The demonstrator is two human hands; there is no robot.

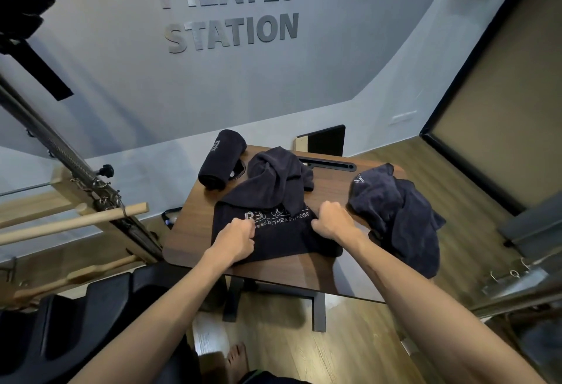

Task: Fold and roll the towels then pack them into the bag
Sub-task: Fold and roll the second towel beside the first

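Note:
A dark navy towel point(282, 236) with white lettering lies on the small wooden table point(194, 216), its far part bunched up in a heap. My left hand point(238, 239) grips its left part beside the lettering. My right hand point(330, 220) grips its right part. A rolled navy towel point(220, 160) lies at the table's far left corner. A crumpled navy towel point(398, 219) hangs over the table's right edge. No bag is in view.
A black slotted holder point(330, 165) sits at the table's far edge. Pilates equipment with springs and wooden bars point(91, 216) stands to the left, a black padded seat point(76, 322) at near left. A bare foot point(238, 359) rests on the wooden floor.

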